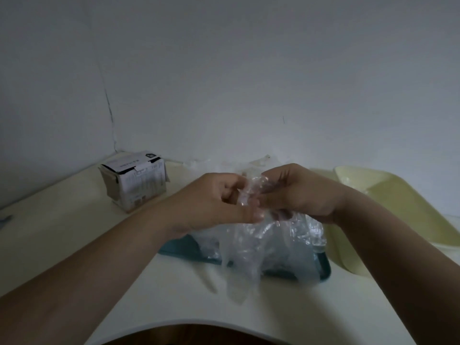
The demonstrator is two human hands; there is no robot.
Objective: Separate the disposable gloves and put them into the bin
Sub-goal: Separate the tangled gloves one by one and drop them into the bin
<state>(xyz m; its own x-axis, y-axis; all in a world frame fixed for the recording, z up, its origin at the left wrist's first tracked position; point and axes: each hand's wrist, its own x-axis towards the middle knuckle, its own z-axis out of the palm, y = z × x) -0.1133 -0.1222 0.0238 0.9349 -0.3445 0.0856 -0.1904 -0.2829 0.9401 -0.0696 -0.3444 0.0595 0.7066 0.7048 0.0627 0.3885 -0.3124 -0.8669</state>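
A bunch of clear, crinkled disposable gloves (pixel 251 245) hangs in the air between my hands, above a teal tray (pixel 323 267) on the pale table. My left hand (pixel 219 200) pinches the top of the gloves with thumb and curled fingers. Close beside it, my right hand (pixel 296 192) grips the same upper edge. The glove fingers dangle down to the table and hide most of the teal tray. A pale yellow bin (pixel 388 202) lies at the right, next to my right forearm.
A small white and brown cardboard box (pixel 135 181) stands at the back left near the wall corner. More clear plastic film (pixel 224 164) lies along the wall behind my hands. The table's curved front edge (pixel 199 322) runs below.
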